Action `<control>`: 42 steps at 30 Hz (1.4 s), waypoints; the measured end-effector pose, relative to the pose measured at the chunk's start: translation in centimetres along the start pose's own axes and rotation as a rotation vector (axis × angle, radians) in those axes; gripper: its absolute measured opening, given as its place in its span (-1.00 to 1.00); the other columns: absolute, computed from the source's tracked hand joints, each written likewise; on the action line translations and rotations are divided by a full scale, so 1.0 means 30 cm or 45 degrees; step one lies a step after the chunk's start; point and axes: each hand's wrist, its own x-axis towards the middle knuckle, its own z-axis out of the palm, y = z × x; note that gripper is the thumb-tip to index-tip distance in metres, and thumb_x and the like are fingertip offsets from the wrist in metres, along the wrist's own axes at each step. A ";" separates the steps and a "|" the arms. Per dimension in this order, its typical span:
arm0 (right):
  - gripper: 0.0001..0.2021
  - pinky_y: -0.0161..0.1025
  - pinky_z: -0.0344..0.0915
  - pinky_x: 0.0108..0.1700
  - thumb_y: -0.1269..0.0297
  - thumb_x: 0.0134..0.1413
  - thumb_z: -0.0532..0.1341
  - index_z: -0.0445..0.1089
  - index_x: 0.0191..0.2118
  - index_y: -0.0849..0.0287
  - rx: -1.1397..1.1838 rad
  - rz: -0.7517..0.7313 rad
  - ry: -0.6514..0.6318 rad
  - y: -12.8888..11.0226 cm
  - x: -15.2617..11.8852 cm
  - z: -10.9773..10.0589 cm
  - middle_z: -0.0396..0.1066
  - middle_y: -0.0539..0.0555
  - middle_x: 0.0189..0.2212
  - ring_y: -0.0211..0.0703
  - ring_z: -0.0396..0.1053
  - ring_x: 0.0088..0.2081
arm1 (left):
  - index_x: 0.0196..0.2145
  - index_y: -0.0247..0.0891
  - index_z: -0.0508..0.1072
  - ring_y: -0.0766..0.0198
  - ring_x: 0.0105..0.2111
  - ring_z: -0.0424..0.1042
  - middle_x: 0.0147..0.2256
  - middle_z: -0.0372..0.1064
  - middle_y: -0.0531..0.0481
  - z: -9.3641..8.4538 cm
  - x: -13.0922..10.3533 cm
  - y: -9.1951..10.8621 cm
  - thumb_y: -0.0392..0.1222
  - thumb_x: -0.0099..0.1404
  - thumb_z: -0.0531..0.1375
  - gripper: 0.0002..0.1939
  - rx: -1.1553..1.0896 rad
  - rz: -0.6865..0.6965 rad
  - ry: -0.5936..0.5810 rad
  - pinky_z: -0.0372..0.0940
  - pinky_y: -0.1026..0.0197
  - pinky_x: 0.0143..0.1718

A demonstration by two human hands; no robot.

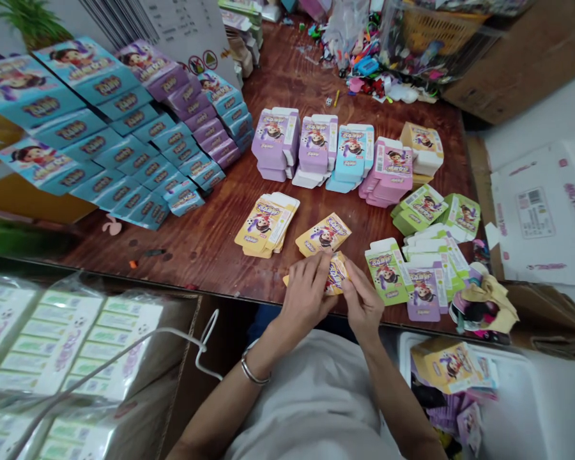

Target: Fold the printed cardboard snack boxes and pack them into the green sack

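At the front edge of the table, both my hands are on a small yellow carton (337,276). My left hand (306,287) presses its fingers over the carton's left side and top. The thumb and fingers of my right hand (363,297) pinch its right side. Just beyond them lies another yellow carton (322,236), and a corner of yellow card shows left of my left hand. Further left is a small pile of yellow cartons (266,225). To the right lie a green carton (387,271) and a purple carton (422,294).
Stacked blue boxes (124,153) and purple boxes (196,108) rise at left. A row of carton stacks (319,150) stands behind my hands. Small plastic trinkets (368,64) are heaped at the back. A white bin (517,396) sits below right; wrapped packs (71,345) lie below left.
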 end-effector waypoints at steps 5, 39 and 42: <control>-0.73 -0.09 0.43 0.05 0.34 0.18 0.18 0.50 -0.03 0.06 -0.086 -0.070 -0.019 0.014 0.061 0.001 0.52 0.10 -0.04 -0.10 0.47 0.00 | 0.30 -0.38 0.02 -0.09 0.09 0.30 0.17 0.23 -0.40 -0.006 0.025 0.006 -0.11 0.30 0.14 -0.31 0.047 -0.031 -0.080 0.19 -0.01 0.01; -0.34 0.04 0.09 0.31 -0.02 0.14 0.16 0.12 0.28 0.16 0.084 0.498 0.125 0.066 0.187 0.147 0.13 0.22 0.29 -0.05 0.16 0.28 | 0.09 -0.36 0.36 -0.01 0.11 0.32 0.09 0.35 -0.29 -0.127 0.154 -0.349 0.01 0.32 0.13 -0.51 0.044 -0.853 0.277 0.21 -0.02 0.13; -0.44 0.06 0.15 0.28 0.08 0.20 0.14 0.14 0.27 0.13 0.035 0.373 0.105 0.022 0.110 0.132 0.17 0.23 0.26 -0.05 0.19 0.26 | 0.22 -0.46 0.20 -0.18 0.15 0.27 0.15 0.26 -0.41 -0.128 0.166 -0.393 0.03 0.20 0.26 -0.24 0.208 -1.010 -0.097 0.18 -0.13 0.13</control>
